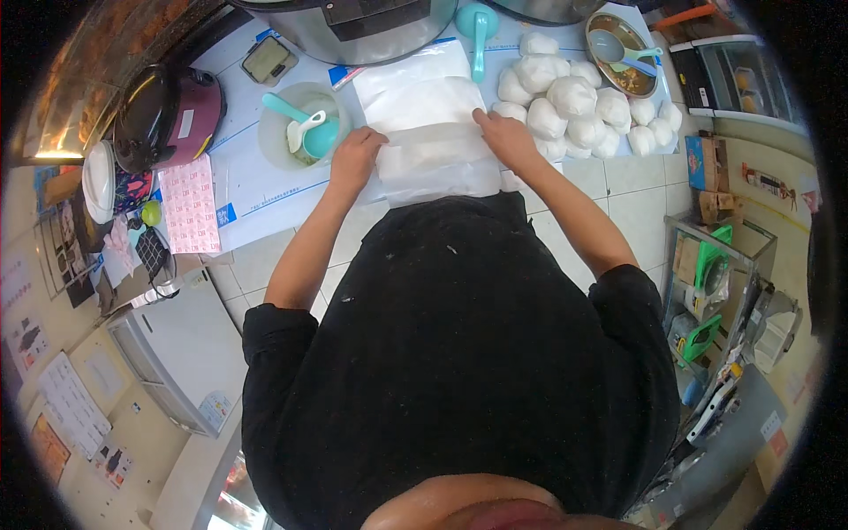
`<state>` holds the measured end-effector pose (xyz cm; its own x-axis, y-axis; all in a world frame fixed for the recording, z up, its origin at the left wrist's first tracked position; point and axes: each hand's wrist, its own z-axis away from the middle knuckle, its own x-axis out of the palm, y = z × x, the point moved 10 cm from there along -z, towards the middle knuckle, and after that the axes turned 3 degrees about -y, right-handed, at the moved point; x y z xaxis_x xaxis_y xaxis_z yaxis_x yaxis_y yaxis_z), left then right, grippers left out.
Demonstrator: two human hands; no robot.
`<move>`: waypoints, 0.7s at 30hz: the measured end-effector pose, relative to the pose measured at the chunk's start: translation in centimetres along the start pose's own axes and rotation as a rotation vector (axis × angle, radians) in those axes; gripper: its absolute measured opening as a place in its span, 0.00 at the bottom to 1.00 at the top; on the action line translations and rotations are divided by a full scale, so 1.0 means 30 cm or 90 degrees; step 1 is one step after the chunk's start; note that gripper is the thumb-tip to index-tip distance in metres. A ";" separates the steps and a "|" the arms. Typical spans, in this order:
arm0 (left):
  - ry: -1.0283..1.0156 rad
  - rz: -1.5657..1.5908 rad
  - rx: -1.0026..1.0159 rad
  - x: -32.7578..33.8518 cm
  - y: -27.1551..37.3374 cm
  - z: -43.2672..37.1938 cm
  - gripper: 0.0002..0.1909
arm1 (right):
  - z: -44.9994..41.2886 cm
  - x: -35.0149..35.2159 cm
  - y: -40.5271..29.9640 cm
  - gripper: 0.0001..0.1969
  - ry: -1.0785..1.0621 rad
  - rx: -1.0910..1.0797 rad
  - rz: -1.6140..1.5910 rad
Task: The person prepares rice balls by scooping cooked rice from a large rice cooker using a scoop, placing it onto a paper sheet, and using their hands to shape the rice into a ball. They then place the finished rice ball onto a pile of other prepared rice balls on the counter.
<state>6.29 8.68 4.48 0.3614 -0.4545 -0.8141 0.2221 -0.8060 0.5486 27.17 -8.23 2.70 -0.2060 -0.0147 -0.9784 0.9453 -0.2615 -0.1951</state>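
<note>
A translucent white plastic sheet (437,159) lies folded over at the table's near edge, in front of my body. My left hand (360,154) pinches its left side, and my right hand (509,138) grips the right corner. Beneath and beyond it, more flat white sheets or bags (414,86) are spread on the table. Just right of my right hand is a heap of round white wrapped bundles (573,97); their contents are hidden. Left of my left hand stands a translucent tub (271,136) with a turquoise scoop (324,138) and a white spoon (306,129) inside.
A large metal cooker (377,40) stands at the back, with a turquoise ladle (478,46) beside it. At the far right, a steel bowl (619,83) holds food and ladles. A purple rice cooker (189,119) and pink patterned paper (190,205) are on the left.
</note>
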 end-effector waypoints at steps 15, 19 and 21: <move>-0.016 -0.074 0.039 0.018 0.104 -0.034 0.09 | -0.073 -0.222 -0.211 0.12 0.167 -0.210 0.030; 0.004 -0.007 0.033 0.024 0.112 0.007 0.06 | -0.016 -0.078 -0.148 0.06 0.019 -0.243 -0.119; -0.003 -0.019 0.076 0.049 0.122 0.044 0.08 | 0.008 -0.044 -0.144 0.06 0.024 -0.263 -0.117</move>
<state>6.43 4.57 5.03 0.3515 -0.4315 -0.8308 0.1233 -0.8584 0.4980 23.29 -7.33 4.86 -0.3785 0.0324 -0.9250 0.9168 0.1510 -0.3698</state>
